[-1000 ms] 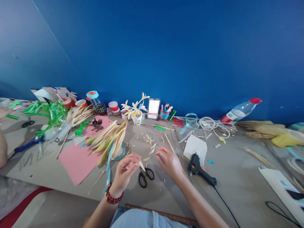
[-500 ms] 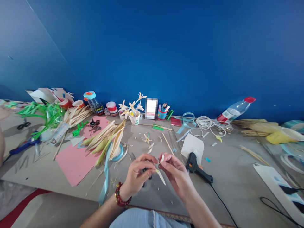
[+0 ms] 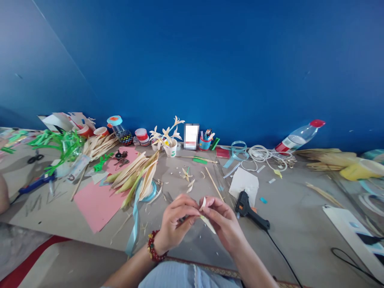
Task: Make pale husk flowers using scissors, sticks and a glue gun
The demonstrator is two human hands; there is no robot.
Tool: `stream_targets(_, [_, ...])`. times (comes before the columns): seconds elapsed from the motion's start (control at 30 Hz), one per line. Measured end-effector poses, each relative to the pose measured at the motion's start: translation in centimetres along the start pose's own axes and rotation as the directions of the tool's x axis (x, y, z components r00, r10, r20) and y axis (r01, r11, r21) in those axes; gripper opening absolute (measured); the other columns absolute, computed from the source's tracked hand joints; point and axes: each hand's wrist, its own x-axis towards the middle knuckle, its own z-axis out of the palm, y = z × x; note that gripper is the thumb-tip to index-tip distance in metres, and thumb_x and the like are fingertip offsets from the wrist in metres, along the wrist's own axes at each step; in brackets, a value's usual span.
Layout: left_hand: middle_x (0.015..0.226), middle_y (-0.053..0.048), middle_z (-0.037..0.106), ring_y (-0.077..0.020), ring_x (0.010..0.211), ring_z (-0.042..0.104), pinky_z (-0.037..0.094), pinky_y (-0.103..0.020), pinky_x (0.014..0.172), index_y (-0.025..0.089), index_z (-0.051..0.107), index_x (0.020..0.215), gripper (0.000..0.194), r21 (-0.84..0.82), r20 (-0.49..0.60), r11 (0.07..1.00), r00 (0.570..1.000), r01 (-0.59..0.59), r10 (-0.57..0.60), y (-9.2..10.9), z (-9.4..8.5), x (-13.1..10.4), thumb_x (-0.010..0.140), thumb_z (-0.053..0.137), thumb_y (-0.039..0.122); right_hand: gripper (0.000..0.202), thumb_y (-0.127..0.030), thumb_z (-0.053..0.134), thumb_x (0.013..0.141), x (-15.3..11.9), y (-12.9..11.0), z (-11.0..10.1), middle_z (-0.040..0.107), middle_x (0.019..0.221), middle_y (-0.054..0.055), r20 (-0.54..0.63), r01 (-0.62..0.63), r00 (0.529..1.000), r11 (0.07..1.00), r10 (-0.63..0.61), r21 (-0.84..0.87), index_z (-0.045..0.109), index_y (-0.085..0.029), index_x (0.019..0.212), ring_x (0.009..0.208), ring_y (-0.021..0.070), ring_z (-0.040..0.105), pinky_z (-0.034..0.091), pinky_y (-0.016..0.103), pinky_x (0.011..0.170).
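Note:
Above the front of the table, my left hand [image 3: 177, 221] pinches a pale husk petal [image 3: 209, 225] that points down to the right. My right hand [image 3: 223, 220] is closed on a smaller pale petal [image 3: 203, 202] that sticks up between its fingertips. The fingertips of both hands nearly meet, and whether the two pieces touch is hard to see. Beyond them lie a small husk flower [image 3: 186, 174] and loose petals [image 3: 191, 186]. A black glue gun [image 3: 252, 212] rests to the right of my right hand.
Dried corn husks [image 3: 135, 172], pink paper [image 3: 94, 206] and blue ribbon [image 3: 134, 230] lie left. Husk flowers stand in a paper cup [image 3: 171, 149] by the blue wall. On the right are a bottle [image 3: 297, 138], white cord [image 3: 260, 155] and power strip [image 3: 351, 236]. Another person's arm [image 3: 3, 194] shows far left.
My hands have drawn slightly closer together, and the lower petal has shifted a little to the right. The view has turned slightly. Another person's hand at the far left has dropped out of view.

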Motion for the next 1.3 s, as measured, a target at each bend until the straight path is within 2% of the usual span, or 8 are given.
stream_targets(0.47, [0.089, -0.007, 0.07, -0.0194, 0.084, 0.064, 0.052, -0.043, 0.089, 0.021, 0.069, 0.098, 0.021, 0.038, 0.058, 0.996, 0.996, -0.075, 0.073, 0.9, -0.5, 0.0, 0.086, 0.06, 0.006, 0.016, -0.038, 0.067, 0.085, -0.7, -0.9, -1.3, 0.064, 0.086, 0.005, 0.165, 0.266, 0.961, 0.912, -0.224, -0.313, 0.065, -0.022, 0.082, 0.077, 0.0198, 0.061, 0.051, 0.029, 0.067])
stream_targets(0.53, [0.091, -0.007, 0.07, -0.02, 0.087, 0.064, 0.052, -0.044, 0.091, 0.021, 0.069, 0.1, 0.025, 0.038, 0.05, 0.997, 0.997, -0.061, 0.059, 0.9, -0.6, -0.1, 0.085, 0.059, 0.004, 0.013, -0.035, 0.062, 0.088, -1.1, -1.2, -3.6, 0.067, 0.094, 0.007, 0.195, 0.313, 0.949, 0.784, -0.246, -0.536, 0.066, -0.024, 0.093, 0.082, 0.0217, 0.064, 0.053, 0.031, 0.072])
stream_targets(0.63, [0.091, -0.007, 0.07, -0.0203, 0.088, 0.064, 0.051, -0.045, 0.092, 0.021, 0.07, 0.101, 0.028, 0.032, 0.035, 0.998, 0.998, -0.045, 0.044, 0.7, -0.8, -0.1, 0.084, 0.059, 0.002, 0.016, -0.036, 0.06, 0.088, -2.1, -1.6, -9.5, 0.068, 0.106, 0.009, 0.094, 0.264, 0.898, 0.355, -0.43, -0.897, 0.067, -0.026, 0.098, 0.094, 0.0275, 0.065, 0.05, 0.041, 0.087])
stream_targets(0.7, [0.09, -0.007, 0.07, -0.0201, 0.087, 0.064, 0.052, -0.046, 0.092, 0.021, 0.07, 0.1, 0.028, 0.022, 0.037, 0.999, 0.998, -0.045, 0.045, 0.6, -0.8, 0.0, 0.084, 0.06, 0.001, 0.024, -0.04, 0.059, 0.086, -2.7, -1.5, -13.9, 0.068, 0.111, 0.011, 0.067, 0.149, 0.873, 0.133, -0.482, -0.98, 0.064, -0.027, 0.105, 0.106, 0.0326, 0.062, 0.047, 0.047, 0.093])
stream_targets(0.83, [0.091, -0.007, 0.07, -0.0199, 0.088, 0.064, 0.052, -0.045, 0.093, 0.021, 0.07, 0.102, 0.03, 0.0, 0.069, 0.998, 0.996, -0.057, 0.057, 0.2, -0.4, 0.1, 0.083, 0.059, 0.0, 0.037, -0.04, 0.059, 0.084, -3.3, -0.5, -19.6, 0.065, 0.123, 0.013, 0.106, 0.097, 0.937, -0.041, -0.333, -0.994, 0.059, -0.025, 0.118, 0.117, 0.0338, 0.059, 0.05, 0.049, 0.095])
stream_targets(1.1, [0.091, -0.006, 0.07, -0.0196, 0.087, 0.064, 0.052, -0.045, 0.093, 0.021, 0.07, 0.101, 0.027, 0.028, 0.076, 0.998, 0.996, -0.058, 0.056, -0.1, -0.2, 0.2, 0.085, 0.058, 0.003, 0.027, -0.035, 0.059, 0.085, -1.5, 0.3, -21.4, 0.065, 0.126, 0.014, 0.204, 0.2, 0.954, -0.042, -0.219, -0.979, 0.065, -0.023, 0.109, 0.115, 0.0313, 0.062, 0.049, 0.047, 0.097])
stream_targets(1.2, [0.091, -0.007, 0.07, -0.0189, 0.087, 0.064, 0.053, -0.045, 0.093, 0.019, 0.07, 0.1, 0.025, 0.034, 0.065, 0.997, 0.995, -0.074, 0.072, -0.1, -0.2, 0.4, 0.086, 0.057, 0.003, 0.031, -0.038, 0.059, 0.086, -1.3, 0.3, -22.7, 0.068, 0.121, 0.013, 0.16, 0.183, 0.963, 0.089, -0.219, -0.979, 0.063, -0.023, 0.113, 0.111, 0.0312, 0.063, 0.05, 0.046, 0.095])
stream_targets(1.3, [0.091, -0.007, 0.07, -0.0181, 0.087, 0.063, 0.053, -0.046, 0.092, 0.018, 0.069, 0.101, 0.026, 0.024, 0.058, 0.995, 0.994, -0.093, 0.091, -0.1, -0.1, 0.7, 0.085, 0.058, 0.001, 0.036, -0.045, 0.062, 0.083, -1.4, 0.0, -23.4, 0.072, 0.108, 0.012, -0.016, 0.065, 0.973, 0.337, -0.232, -0.939, 0.062, -0.021, 0.111, 0.102, 0.0317, 0.066, 0.053, 0.043, 0.088])
